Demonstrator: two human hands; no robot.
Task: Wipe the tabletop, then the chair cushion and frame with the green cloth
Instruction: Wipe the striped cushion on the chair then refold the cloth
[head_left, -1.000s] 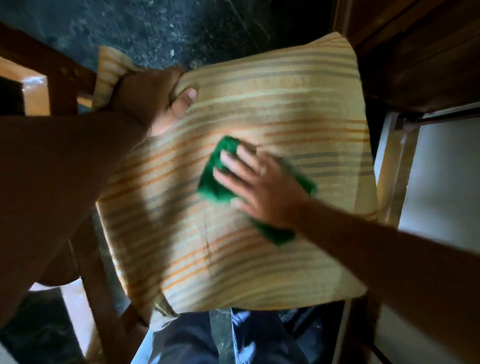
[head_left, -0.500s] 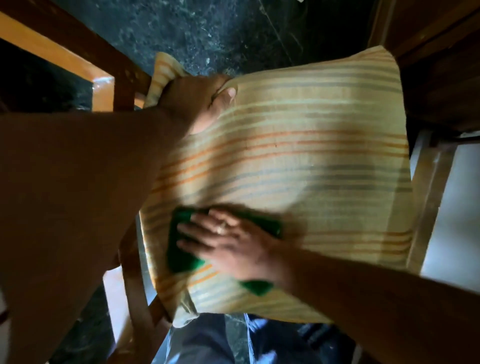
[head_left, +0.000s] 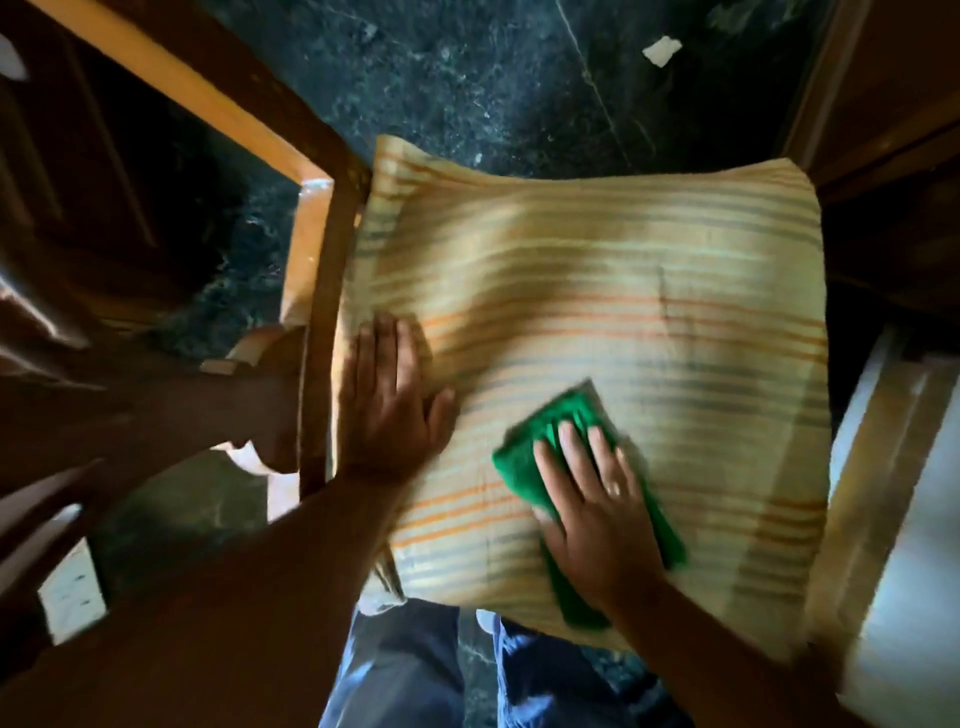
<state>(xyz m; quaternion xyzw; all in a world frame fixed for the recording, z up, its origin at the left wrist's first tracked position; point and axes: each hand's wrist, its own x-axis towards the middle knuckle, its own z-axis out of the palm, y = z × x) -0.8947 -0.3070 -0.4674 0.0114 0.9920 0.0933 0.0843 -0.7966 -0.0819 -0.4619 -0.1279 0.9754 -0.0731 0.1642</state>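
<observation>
**Left hand drops from gripping to bracing as the cloth sweeps back right**

Head view: the left hand (head_left: 387, 400) is no longer clutching the cushion's upper-left corner as it was a second ago — it is now lying flat at the left-centre of the frame, fingers together and extended, palm pressing on the left edge of the striped cushion (head_left: 623, 291) just beside the wooden chair frame (head_left: 317, 312). The right hand (head_left: 597, 499) is moving too: half a second ago it was pushing the green cloth (head_left: 524, 467) across the cushion's lower-left part, and it is now working at the lower right of centre, the cloth's edges blurring with the motion.

What this is suggesting for the task: the cushion pass is well under way and covering new ground stroke by stroke, while the frame is probably not yet being wiped. No tabletop is showing here.

Pose: the right hand is lying palm down with its fingers spread over the cloth, pressing it flat against the fabric rather than pinching it; green is showing past the fingertips at the upper left and trailing under the wrist toward the lower right. Both forearms are entering from the bottom of the frame — the left one crossing over the frame's rail
</observation>
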